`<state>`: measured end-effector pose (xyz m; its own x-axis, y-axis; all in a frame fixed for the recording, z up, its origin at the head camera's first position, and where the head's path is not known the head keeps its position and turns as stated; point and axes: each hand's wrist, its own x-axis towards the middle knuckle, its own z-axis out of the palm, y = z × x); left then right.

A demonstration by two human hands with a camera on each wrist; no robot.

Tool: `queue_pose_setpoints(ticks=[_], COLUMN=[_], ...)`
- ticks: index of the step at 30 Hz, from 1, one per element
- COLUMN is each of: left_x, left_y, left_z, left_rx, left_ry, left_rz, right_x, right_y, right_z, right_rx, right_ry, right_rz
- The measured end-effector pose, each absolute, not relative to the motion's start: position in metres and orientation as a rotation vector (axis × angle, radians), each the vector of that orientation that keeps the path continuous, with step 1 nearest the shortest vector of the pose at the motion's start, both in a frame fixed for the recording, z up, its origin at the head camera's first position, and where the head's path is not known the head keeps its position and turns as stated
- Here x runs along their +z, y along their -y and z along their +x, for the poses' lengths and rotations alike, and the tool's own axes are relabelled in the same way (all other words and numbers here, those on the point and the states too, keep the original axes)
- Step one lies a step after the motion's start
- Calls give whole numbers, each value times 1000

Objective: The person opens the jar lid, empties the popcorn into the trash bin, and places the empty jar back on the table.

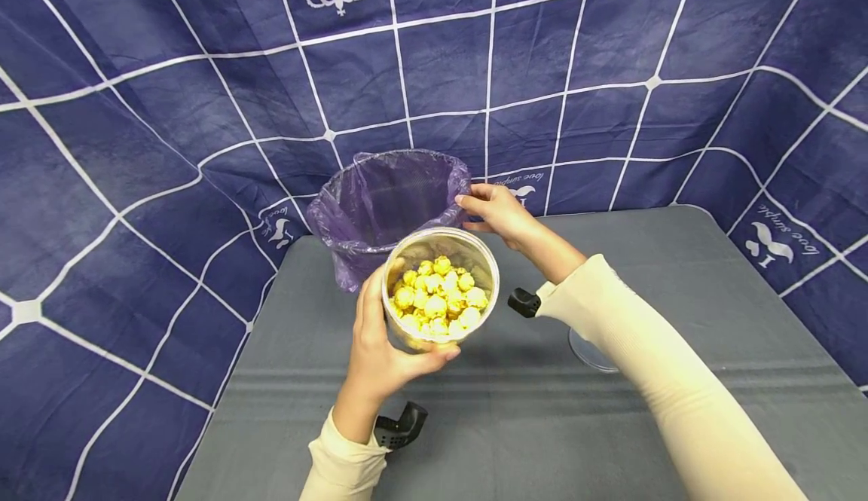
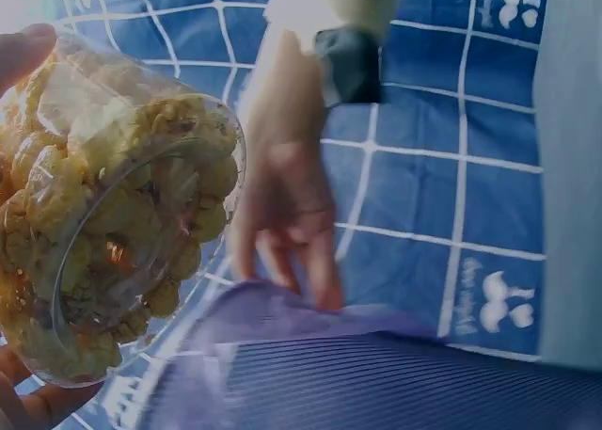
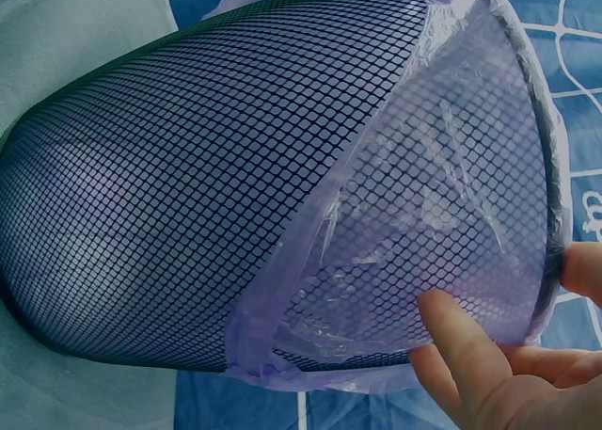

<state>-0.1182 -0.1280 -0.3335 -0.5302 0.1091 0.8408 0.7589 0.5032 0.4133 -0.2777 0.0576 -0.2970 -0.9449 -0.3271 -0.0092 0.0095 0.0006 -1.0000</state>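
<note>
My left hand [image 1: 380, 343] grips a clear plastic jar [image 1: 441, 241] partly filled with yellow popcorn [image 1: 437, 297]. Its open mouth faces up toward the head camera, in front of the bin. Behind it, a dark mesh trash bin [image 3: 235, 148] is lined with a purple plastic bag [image 1: 346, 237], folded out over the rim. My right hand [image 1: 498, 215] holds the bin's right rim, thumb and fingers on either side of the edge. Seen from the right wrist, fingertips [image 3: 437, 303] touch the bag over the mesh. The jar hides part of the bin's front.
On the grey table [image 1: 746, 320], a clear round lid [image 1: 590, 354] lies partly hidden under the right sleeve [image 1: 651, 358]. Blue curtains [image 1: 447, 71] with white lines stand behind the table and along both sides. Each wrist bears a black device [image 1: 400, 426].
</note>
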Motion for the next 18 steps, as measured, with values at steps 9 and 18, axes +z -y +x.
queue_pose_setpoints(ticks=[9,18], left_x=[-291,-269], left_y=[145,156], left_z=[-138,-155], left_rx=[-963,-983], left_ry=[1897,1858], left_rz=[-642,-579], right_x=[-297,-296], right_y=[-57,-57], right_z=[-277,-278], right_rx=[-2051,-2058], right_ry=[-2030,-1985], right_rz=[-351,-345])
